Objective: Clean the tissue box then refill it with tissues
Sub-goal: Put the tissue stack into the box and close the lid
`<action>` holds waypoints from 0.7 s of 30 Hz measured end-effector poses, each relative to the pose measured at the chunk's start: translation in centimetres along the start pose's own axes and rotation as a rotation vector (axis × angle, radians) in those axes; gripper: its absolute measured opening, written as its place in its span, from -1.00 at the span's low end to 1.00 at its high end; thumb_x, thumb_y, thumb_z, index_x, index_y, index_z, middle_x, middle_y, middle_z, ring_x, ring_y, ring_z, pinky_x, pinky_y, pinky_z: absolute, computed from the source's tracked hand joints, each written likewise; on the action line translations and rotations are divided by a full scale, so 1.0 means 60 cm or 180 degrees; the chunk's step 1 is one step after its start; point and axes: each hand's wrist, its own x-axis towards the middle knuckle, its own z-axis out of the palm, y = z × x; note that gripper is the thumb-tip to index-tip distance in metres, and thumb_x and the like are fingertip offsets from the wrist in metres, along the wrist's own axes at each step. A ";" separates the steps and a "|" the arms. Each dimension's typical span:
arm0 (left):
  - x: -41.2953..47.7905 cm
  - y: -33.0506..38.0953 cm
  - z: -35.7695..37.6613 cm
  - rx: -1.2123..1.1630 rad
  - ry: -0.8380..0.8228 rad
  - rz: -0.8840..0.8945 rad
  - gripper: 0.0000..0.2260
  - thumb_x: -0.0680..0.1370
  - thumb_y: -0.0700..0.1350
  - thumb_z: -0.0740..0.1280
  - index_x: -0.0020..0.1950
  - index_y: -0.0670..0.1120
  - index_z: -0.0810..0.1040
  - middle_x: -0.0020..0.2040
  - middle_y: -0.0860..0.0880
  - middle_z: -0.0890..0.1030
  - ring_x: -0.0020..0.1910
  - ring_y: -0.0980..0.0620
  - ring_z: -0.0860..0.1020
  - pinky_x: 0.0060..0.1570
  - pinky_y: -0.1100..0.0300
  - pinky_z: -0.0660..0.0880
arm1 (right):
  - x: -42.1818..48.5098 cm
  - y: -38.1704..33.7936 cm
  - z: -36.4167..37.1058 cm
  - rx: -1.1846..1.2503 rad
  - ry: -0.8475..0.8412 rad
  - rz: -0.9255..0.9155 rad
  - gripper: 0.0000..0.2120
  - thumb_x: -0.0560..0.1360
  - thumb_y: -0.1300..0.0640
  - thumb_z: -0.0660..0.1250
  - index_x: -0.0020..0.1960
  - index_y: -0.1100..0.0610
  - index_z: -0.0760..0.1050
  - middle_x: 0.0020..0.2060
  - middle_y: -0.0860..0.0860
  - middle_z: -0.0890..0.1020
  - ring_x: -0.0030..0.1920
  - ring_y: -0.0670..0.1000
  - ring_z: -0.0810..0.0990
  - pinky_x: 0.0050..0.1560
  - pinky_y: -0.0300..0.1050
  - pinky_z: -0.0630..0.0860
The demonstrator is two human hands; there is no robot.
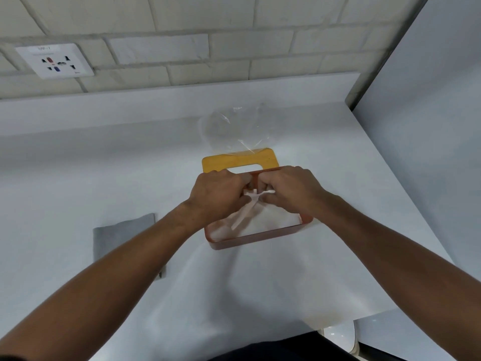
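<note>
A reddish-brown tissue box (250, 242) stands open on the white counter, filled with white tissues (270, 220). Both hands are over its far half. My left hand (216, 191) and my right hand (291, 188) each pinch the top tissue, pulling a twisted white strip up between them. The box's yellow wooden lid (235, 161), with a long slot, lies flat just behind the box. A grey cleaning cloth (122, 235) rests to the left of the box, partly under my left forearm.
An empty clear plastic wrapper (234, 128) lies behind the lid. A brick wall with a white power socket (56, 61) runs along the back. A grey partition (426, 113) closes the right side. The counter's edge runs diagonally at the lower right.
</note>
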 end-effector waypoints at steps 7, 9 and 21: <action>-0.008 -0.004 0.005 -0.0146 0.0293 0.0310 -0.88 0.63 -0.06 0.27 0.09 0.04 0.58 0.08 0.08 0.67 -0.01 -0.06 0.61 -0.21 0.12 0.41 | 0.002 0.004 0.006 0.1224 -0.0332 0.0224 -0.67 0.33 -0.31 0.42 -0.01 -0.17 0.55 -0.15 -0.24 0.61 -0.04 -0.16 0.55 -0.02 0.00 0.55; -0.006 -0.010 0.002 -0.0225 0.0293 0.0292 -0.84 0.61 -0.08 0.28 0.14 0.06 0.60 0.09 0.08 0.66 0.02 -0.05 0.62 -0.17 0.10 0.47 | 0.006 0.006 0.007 0.1096 -0.0357 0.0227 -0.72 0.37 -0.20 0.47 0.05 -0.18 0.56 -0.19 -0.24 0.60 -0.05 -0.16 0.52 -0.04 -0.05 0.51; -0.001 0.008 0.015 -0.0665 -0.0105 -0.0199 -0.95 0.61 -0.02 0.38 -0.05 0.08 0.57 -0.12 0.08 0.62 -0.04 -0.02 0.60 -0.13 0.12 0.39 | 0.018 -0.021 0.030 0.0567 -0.0443 0.0095 -0.97 0.44 0.14 0.42 -0.17 0.05 0.63 -0.31 -0.04 0.67 -0.26 0.02 0.62 -0.22 -0.15 0.53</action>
